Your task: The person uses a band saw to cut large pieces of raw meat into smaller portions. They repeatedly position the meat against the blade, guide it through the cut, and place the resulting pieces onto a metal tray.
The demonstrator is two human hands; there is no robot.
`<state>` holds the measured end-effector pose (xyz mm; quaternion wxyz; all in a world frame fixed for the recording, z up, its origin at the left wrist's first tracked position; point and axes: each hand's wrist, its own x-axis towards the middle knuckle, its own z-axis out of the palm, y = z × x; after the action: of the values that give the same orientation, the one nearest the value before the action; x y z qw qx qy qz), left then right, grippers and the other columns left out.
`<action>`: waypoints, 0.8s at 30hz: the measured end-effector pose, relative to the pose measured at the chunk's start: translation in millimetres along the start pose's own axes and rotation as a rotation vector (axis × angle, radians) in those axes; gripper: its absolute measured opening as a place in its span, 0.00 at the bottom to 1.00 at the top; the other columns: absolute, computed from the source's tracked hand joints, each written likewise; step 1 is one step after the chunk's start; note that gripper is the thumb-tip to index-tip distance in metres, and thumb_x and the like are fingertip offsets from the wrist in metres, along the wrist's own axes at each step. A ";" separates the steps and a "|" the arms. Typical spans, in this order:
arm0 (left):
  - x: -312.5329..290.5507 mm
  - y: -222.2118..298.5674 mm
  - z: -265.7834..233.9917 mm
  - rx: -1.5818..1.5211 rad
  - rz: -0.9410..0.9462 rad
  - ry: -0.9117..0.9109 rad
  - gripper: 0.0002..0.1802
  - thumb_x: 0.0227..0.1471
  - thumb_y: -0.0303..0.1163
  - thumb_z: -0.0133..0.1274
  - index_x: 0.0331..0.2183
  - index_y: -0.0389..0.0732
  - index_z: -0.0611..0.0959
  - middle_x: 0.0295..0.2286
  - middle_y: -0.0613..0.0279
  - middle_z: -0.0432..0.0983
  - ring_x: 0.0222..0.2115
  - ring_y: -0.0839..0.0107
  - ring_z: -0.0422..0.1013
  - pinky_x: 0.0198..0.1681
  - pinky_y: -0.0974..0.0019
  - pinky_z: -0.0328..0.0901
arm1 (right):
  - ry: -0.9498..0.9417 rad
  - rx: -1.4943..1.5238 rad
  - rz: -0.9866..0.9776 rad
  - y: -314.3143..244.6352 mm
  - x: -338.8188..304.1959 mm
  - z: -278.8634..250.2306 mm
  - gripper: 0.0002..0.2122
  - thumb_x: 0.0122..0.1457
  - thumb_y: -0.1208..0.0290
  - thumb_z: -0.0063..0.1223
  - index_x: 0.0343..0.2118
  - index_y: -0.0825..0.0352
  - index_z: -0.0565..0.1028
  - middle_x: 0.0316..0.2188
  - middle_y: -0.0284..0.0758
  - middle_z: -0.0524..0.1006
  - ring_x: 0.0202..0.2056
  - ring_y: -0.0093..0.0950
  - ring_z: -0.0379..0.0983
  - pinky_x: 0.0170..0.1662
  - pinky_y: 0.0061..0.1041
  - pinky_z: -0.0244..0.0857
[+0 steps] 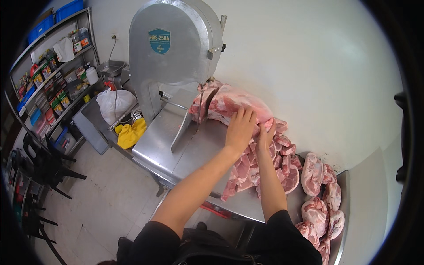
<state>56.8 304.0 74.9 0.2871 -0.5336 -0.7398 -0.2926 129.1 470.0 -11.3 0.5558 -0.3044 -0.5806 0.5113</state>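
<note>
A large piece of raw pork [232,98] lies on the steel table [194,154] of a meat bandsaw [176,57], at its blade. A dark gap separates a thick slab of meat [197,105] from the main piece, beside the upright guide plate [180,133]. My left hand [240,130] lies over the near side of the pork, fingers curled on it. At the pork's right end, my right hand [265,137] grips it; some of its fingers are hidden. Many cut pork slices [240,170] lie heaped beneath and around my forearms.
Bigger meat chunks [312,174] fill the right end of the steel surface, against its raised rim [344,212]. On the left are a yellow cloth [131,133], a white plastic bag [115,104] and a loaded shelf rack [57,84]. A black chair [51,165] stands on the tiled floor.
</note>
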 end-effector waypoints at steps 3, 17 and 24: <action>-11.2 17.7 -11.1 0.010 0.013 -0.034 0.27 0.56 0.28 0.55 0.57 0.33 0.77 0.57 0.50 0.70 0.58 0.51 0.67 0.60 0.55 0.66 | -0.022 -0.030 -0.011 -2.3 -10.2 -22.4 0.40 0.55 0.69 0.61 0.72 0.66 0.60 0.69 0.46 0.65 0.67 0.39 0.63 0.68 0.35 0.57; -136.7 47.6 -115.0 -0.181 0.133 -0.090 0.30 0.56 0.33 0.59 0.60 0.35 0.77 0.59 0.51 0.70 0.58 0.52 0.67 0.62 0.54 0.67 | -0.076 0.028 0.107 -79.6 -173.1 -85.8 0.45 0.52 0.67 0.57 0.76 0.63 0.53 0.69 0.45 0.62 0.67 0.39 0.62 0.66 0.35 0.62; -183.8 24.6 -165.9 -0.241 0.102 -0.099 0.30 0.56 0.32 0.59 0.60 0.35 0.78 0.59 0.52 0.70 0.56 0.52 0.69 0.60 0.53 0.68 | -0.051 0.046 0.158 -107.2 -237.9 -56.4 0.45 0.50 0.73 0.56 0.75 0.65 0.55 0.70 0.44 0.61 0.70 0.38 0.58 0.72 0.36 0.53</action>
<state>147.8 73.5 52.8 0.1986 -0.6150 -0.6844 -0.3376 252.9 233.8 1.1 0.5055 -0.3233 -0.5567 0.5745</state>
